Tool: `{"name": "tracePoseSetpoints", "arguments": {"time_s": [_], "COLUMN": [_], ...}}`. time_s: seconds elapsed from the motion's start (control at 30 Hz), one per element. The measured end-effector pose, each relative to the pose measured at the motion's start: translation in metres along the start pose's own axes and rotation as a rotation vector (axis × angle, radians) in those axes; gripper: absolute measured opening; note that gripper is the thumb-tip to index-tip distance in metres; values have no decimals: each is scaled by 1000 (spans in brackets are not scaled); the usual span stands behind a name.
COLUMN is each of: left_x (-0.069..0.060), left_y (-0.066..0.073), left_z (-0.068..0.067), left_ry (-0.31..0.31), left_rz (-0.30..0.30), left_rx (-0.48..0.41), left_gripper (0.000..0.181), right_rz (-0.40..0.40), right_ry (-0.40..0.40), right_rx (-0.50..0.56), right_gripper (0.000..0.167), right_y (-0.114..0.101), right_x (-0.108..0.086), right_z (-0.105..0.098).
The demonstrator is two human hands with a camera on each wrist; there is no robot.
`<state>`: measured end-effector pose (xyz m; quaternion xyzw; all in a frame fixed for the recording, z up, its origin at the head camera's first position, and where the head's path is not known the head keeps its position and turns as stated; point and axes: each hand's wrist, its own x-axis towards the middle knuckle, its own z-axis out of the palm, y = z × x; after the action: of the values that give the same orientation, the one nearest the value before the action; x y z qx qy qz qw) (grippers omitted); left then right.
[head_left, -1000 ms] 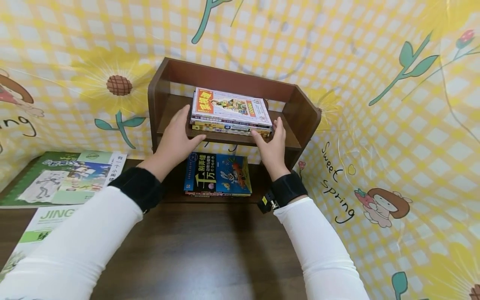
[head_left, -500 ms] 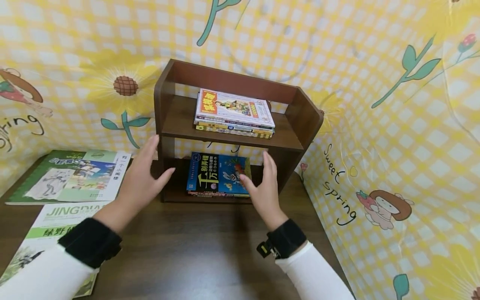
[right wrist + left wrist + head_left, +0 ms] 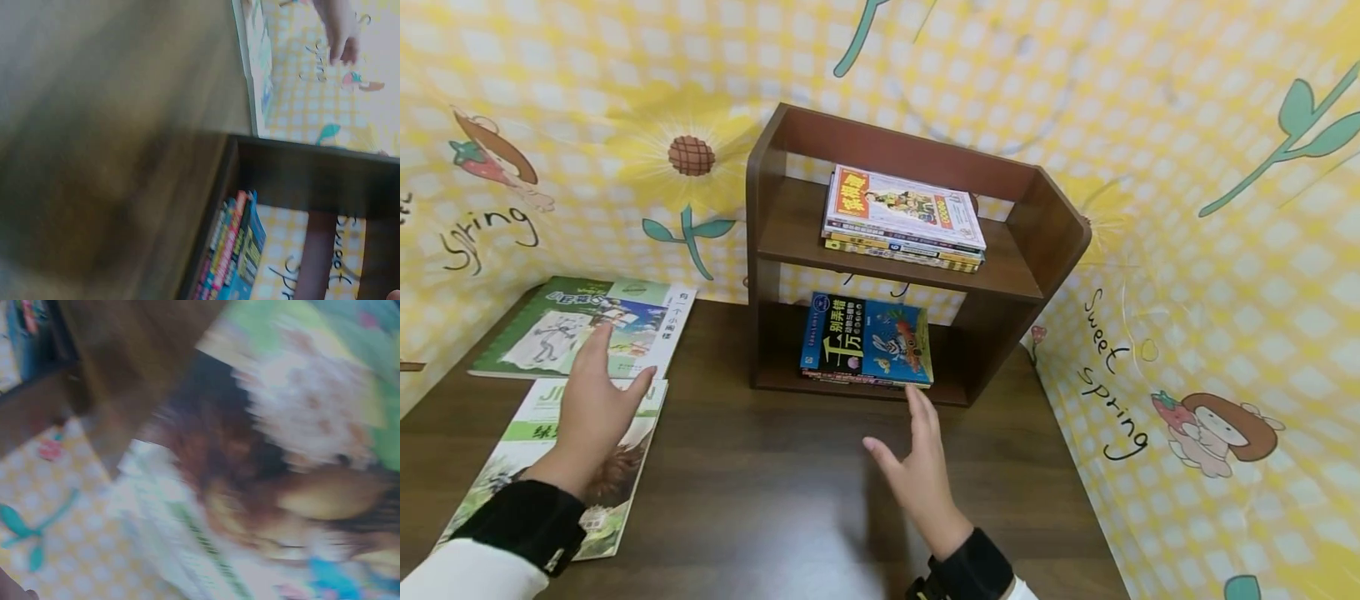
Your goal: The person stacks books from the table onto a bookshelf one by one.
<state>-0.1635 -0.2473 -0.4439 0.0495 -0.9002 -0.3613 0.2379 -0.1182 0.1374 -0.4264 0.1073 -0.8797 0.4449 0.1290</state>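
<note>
My left hand (image 3: 593, 412) hovers over the two magazines at the left, its thumb spread from the fingers and nothing held. Below it lies the white and green magazine (image 3: 580, 533), partly covered by the hand. Behind that is the green magazine (image 3: 542, 337). In front of the small brown bookshelf (image 3: 895, 137), my right hand (image 3: 920, 475) hangs above the table, fingers extended and holding nothing. A stack of books (image 3: 906, 212) lies flat on the upper shelf. On the lower shelf sits another stack with a blue book (image 3: 887, 342) on top. The left wrist view is blurred.
The dark wooden table (image 3: 752, 500) extends in front of the bookshelf. A yellow checked cloth (image 3: 1120, 158) with flowers and lettering stands behind and to the right. The shelf's side panels rise above the upper stack.
Both hands have left the upper stack of books and drawn back toward me. The left hand has moved left over the magazines. The stack stays on the upper shelf.
</note>
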Motion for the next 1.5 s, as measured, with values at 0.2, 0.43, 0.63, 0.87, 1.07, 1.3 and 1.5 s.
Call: {"name": "tracePoseSetpoints", "arguments": {"time_s": [0.2, 0.43, 0.63, 0.87, 1.07, 1.3, 1.5], "left_x": [11, 26, 37, 58, 70, 71, 76], "left_y": [-40, -79, -101, -104, -106, -111, -110], "left_z": [3, 6, 6, 11, 20, 29, 33], "left_ry": [-81, -113, -184, -211, -257, -252, -224], "left_rz": [-196, -309, -446, -502, -529, -506, -519], "left_rx": [41, 74, 127, 178, 258, 298, 266], "left_gripper": [82, 87, 98, 93, 94, 89, 92], "right_rz": [-9, 17, 121, 268, 153, -123, -110], "right_ry": [-71, -198, -362, -453, -444, -314, -267], "right_rx": [-4, -36, -53, -19, -50, -99, -123], "right_gripper": [83, 82, 80, 80, 80, 77, 77], "right_y": [1, 4, 7, 8, 20, 37, 38], "right_x": [-17, -36, -54, -60, -62, -73, -74], "right_z": [17, 36, 48, 51, 53, 55, 58]}}
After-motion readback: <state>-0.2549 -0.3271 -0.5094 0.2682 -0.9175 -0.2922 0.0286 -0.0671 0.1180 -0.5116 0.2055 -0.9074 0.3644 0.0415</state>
